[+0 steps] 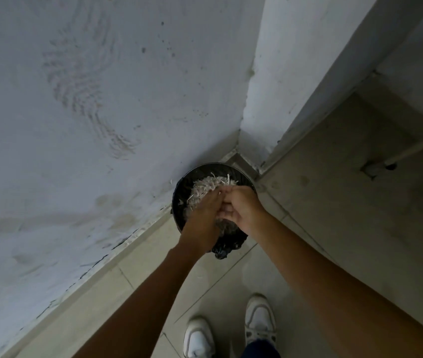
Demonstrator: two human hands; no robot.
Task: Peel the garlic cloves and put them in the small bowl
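Both hands meet over a round bin [244, 174] lined with a black bag [222, 250], which stands on the tiled floor [334, 202] right in the corner where the marked white wall [102, 99] meets a white pillar [282, 73]. The left hand [202, 215] has its fingers stretched out fairly straight and close together, reaching down over a heap of pale garlic skins [205, 188] in the bin's mouth. The right hand [241, 208] presses against the left one, its fingers curled in toward the palm; whether it holds anything cannot be told from this angle. A few bits of skin cling to the fingertips where the hands touch. No peeled cloves or small bowl show here. Near the bottom edge of the floor are two white shoes [259, 321] and a dark trouser hem.
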